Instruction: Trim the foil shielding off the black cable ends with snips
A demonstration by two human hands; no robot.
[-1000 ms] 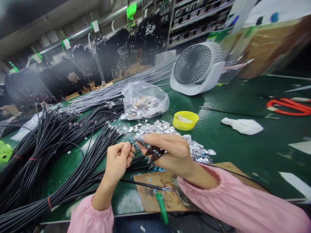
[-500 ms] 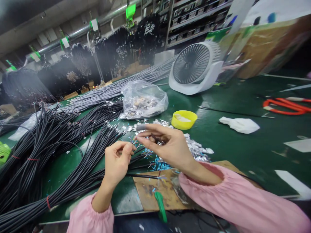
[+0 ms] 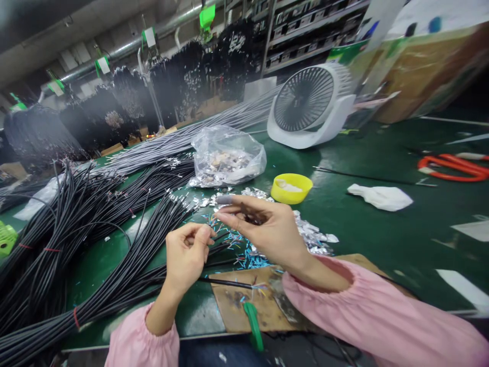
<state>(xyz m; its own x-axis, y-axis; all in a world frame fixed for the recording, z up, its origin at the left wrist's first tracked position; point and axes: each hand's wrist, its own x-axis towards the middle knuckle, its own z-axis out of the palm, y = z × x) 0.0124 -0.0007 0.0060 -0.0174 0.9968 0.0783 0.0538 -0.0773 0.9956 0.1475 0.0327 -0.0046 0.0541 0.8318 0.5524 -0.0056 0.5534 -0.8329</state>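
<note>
My left hand (image 3: 187, 257) is closed in a pinch, thumb against the curled fingers; what it pinches is too small to name. Just to its right, my right hand (image 3: 273, 232) has thumb and index finger drawn close together, with a grey covering on one fingertip. Something dark shows inside its curled fingers, its kind unclear. Below the hands, a black cable (image 3: 229, 282) with bared coloured wires lies over a brown board (image 3: 229, 311). Blue wire scraps (image 3: 257, 260) and silver foil scraps (image 3: 311, 234) lie behind and beside my right hand.
Bundles of black cables (image 3: 95, 219) cover the left of the green table. Farther back stand a clear bag of scraps (image 3: 229, 160), a yellow ring-shaped dish (image 3: 291, 188) and a white fan (image 3: 309, 104). Red-handled scissors (image 3: 451, 168) lie right; a green handle (image 3: 252, 326) sits at the front edge.
Both hands keep nearly the same pose, their fingertips shifting slightly. The fan, yellow dish and other table things appear a little farther right as the view shifts.
</note>
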